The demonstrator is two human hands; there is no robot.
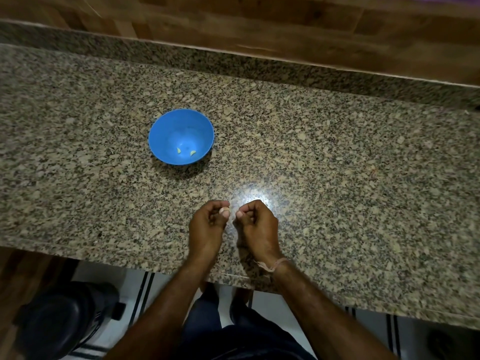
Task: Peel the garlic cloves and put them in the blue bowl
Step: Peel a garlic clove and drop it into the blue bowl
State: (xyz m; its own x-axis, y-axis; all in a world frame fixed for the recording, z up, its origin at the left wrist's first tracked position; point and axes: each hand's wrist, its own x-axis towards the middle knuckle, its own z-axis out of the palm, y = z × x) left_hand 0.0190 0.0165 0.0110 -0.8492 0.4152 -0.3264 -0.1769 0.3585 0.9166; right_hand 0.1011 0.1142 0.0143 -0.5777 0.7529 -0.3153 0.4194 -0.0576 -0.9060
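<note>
Lower left, below the counter edge, a dark rounded object (65,315) stands on the floor, too blurred to identify. The blue bowl (166,126) stands on the granite counter (337,141), left of centre; two peeled cloves (193,153) lie in it, apart. Near the front edge, the left hand (206,227) pinches a garlic clove (225,211) between thumb and fingers — the clove is mostly covered. Just beside it, the right hand (257,224) is curled, thumb against forefinger; nothing is discernible between them. A thread (272,265) circles the right wrist.
</note>
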